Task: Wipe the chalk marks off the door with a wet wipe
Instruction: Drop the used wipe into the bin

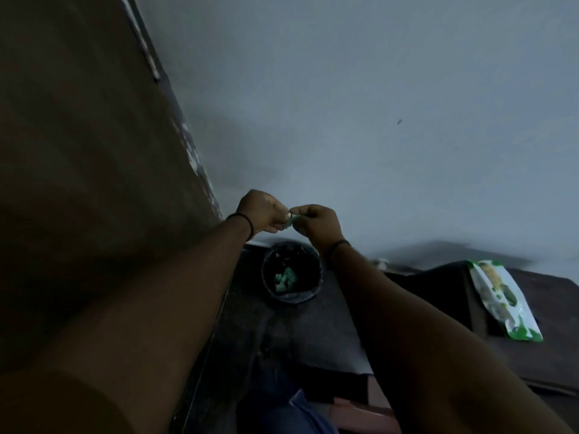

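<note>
The wet wipe [289,221] was pinched between the left hand [261,214] and right hand [316,225], above a bin [293,274] holding used ones, so wiping looked partly done.

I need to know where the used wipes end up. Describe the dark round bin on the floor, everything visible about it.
The dark round bin stands upright on the dark floor at the foot of the pale wall, just right of the brown door's lower edge. It is open-topped and seems to be lined with a shiny black bag. Several crumpled pale green pieces lie inside. It sits below the two hands, whose forearms partly cover its rim; nothing visibly touches it.
</note>
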`<state>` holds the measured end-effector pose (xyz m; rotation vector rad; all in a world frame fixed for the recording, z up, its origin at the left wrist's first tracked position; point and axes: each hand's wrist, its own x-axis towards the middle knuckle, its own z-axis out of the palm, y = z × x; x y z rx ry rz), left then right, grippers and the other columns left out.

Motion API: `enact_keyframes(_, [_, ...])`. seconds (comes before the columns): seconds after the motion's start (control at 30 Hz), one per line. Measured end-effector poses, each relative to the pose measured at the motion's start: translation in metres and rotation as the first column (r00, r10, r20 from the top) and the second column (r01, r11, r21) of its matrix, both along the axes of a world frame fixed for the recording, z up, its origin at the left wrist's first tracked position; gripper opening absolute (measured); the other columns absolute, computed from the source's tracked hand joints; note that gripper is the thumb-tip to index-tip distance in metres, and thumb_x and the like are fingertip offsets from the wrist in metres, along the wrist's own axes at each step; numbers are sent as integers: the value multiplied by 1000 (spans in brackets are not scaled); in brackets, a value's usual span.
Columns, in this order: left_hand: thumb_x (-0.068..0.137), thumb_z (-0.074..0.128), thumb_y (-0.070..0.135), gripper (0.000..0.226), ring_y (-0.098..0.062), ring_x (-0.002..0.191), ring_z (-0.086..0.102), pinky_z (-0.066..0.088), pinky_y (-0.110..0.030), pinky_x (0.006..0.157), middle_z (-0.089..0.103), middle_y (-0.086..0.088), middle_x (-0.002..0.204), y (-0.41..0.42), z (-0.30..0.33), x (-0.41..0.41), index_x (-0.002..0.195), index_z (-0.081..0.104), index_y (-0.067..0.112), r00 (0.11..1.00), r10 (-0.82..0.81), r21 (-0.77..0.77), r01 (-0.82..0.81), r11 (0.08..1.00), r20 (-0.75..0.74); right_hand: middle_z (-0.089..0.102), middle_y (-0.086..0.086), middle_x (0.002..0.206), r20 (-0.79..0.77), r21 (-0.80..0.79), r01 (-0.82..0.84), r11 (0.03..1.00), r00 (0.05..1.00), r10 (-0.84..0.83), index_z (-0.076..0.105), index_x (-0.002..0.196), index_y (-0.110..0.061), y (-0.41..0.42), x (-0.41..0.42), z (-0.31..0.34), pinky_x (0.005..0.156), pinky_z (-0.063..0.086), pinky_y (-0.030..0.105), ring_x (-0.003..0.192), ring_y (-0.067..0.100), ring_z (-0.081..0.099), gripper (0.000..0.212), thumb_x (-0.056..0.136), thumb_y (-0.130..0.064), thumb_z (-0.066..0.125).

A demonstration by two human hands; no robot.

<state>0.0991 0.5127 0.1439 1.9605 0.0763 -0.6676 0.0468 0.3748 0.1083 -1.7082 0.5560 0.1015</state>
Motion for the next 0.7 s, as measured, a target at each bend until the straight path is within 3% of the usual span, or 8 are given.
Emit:
enact_keyframes(0.07, [76, 78, -2, 14, -36, 79, 71, 61, -42, 75, 72, -24, 83, -6, -47, 5, 89, 74, -2, 1000, -26, 29, 26, 999, 0, 68, -4, 81, -24, -224, -19, 974, 1000, 14, 71, 88, -20, -1, 2, -42, 57, 44, 9, 67, 7, 60, 21, 79, -3, 64])
enact_keyframes(0.13, [78, 76, 0, 15, -30, 75, 72, 61, -39, 74, 73, -21, 85, -9, -88, 5, 92, 74, 2, 999, -41, 62, 40, 997, 16, 68, -4, 84, -18, -306, 6, 952, 1000, -12, 68, 90, -22, -1, 2, -80, 49, 37, 2, 62, 1, 56, 15, 80, -10, 68])
enact_keyframes(0.23, [82, 73, 2, 14, -25, 76, 71, 60, -37, 76, 74, -17, 90, -14, -147, 8, 96, 75, 4, 992, -49, 120, 35, 992, 120, 71, 3, 84, 17, -419, 19, 908, 1000, -13, 68, 86, -19, 0, 7, -136, 61, 42, 19, 72, 14, 61, 8, 78, -18, 71])
enact_keyframes(0.33, [88, 65, 7, 21, -30, 101, 67, 53, -40, 91, 73, -14, 108, -12, -202, 10, 107, 75, 7, 941, -185, 255, 113, 960, 283, 66, 7, 89, 184, -559, 41, 828, 980, 75, 68, 88, -15, 1, 12, -186, 75, 45, 29, 87, 26, 61, 10, 78, -15, 68])
enact_keyframes(0.4, [93, 59, 9, 29, -33, 115, 60, 46, -41, 101, 67, -16, 122, -10, -240, 11, 120, 68, 7, 887, -323, 374, 192, 907, 328, 63, 5, 94, 266, -582, 99, 807, 961, 74, 65, 92, -16, -1, 15, -224, 81, 43, 27, 90, 24, 58, 14, 79, -12, 65])
enact_keyframes(0.47, [96, 53, 12, 38, -33, 129, 49, 37, -40, 110, 56, -15, 137, -5, -277, 9, 134, 57, 8, 823, -454, 498, 251, 830, 341, 64, 8, 106, 216, -610, 66, 790, 973, 85, 67, 103, -12, -6, 16, -268, 88, 41, 27, 101, 28, 59, 22, 81, -9, 64])
enact_keyframes(0.57, [99, 46, 20, 55, -25, 146, 22, 22, -39, 118, 25, -7, 159, 3, -325, 2, 151, 30, 18, 714, -645, 690, 322, 648, 274, 52, 14, 139, -58, -583, -143, 799, 989, 134, 60, 128, -11, -12, 16, -323, 106, 38, 34, 130, 28, 46, 40, 88, -10, 61])
enact_keyframes(0.7, [98, 44, 22, 68, -25, 150, 6, 13, -42, 120, 3, -5, 164, 8, -343, -11, 155, 8, 26, 671, -730, 776, 390, 495, 129, 42, 12, 147, -135, -615, -233, 753, 972, 191, 51, 137, -14, -14, 11, -332, 112, 33, 43, 140, 28, 34, 45, 92, -8, 52])
